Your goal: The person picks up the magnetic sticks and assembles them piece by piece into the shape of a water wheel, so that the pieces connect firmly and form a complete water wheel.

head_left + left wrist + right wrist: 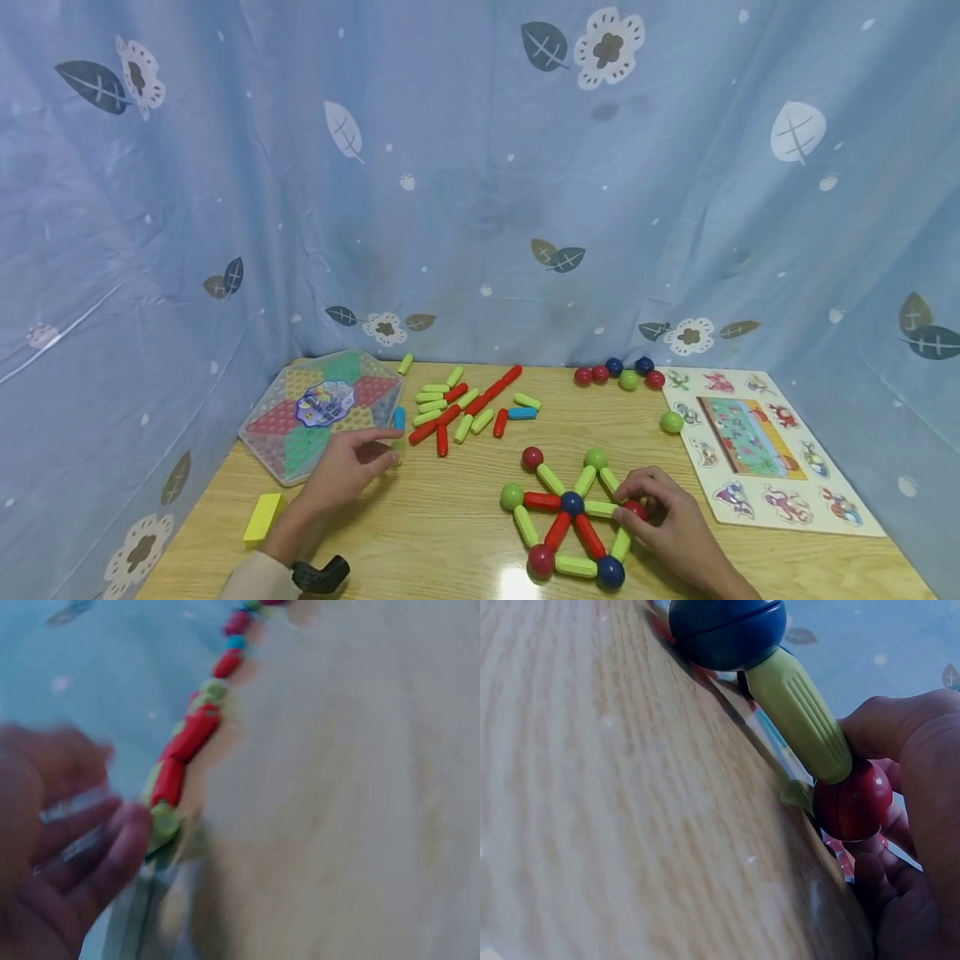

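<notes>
A flat wheel of magnetic sticks and balls lies on the table, with a dark blue ball [572, 503] at its hub and red and lime sticks [542, 501] as spokes. At its right rim my right hand [667, 521] pinches a red ball [853, 801] between thumb and fingers. A lime stick [802, 716] joins that ball to another dark blue ball [727, 630]. Over at the left, my left hand [352, 467] hovers beside a blue stick [399, 418], thumb and forefinger apart. Nothing is plainly held there; the left wrist view is blurred.
Loose red and lime sticks [450, 414] lie behind the wheel. Several balls [628, 380] sit at the back right, near a picture puzzle board [825, 500]. A hexagonal game board [281, 433] and a yellow block [264, 518] are at the left. Blue curtains [487, 208] enclose the table.
</notes>
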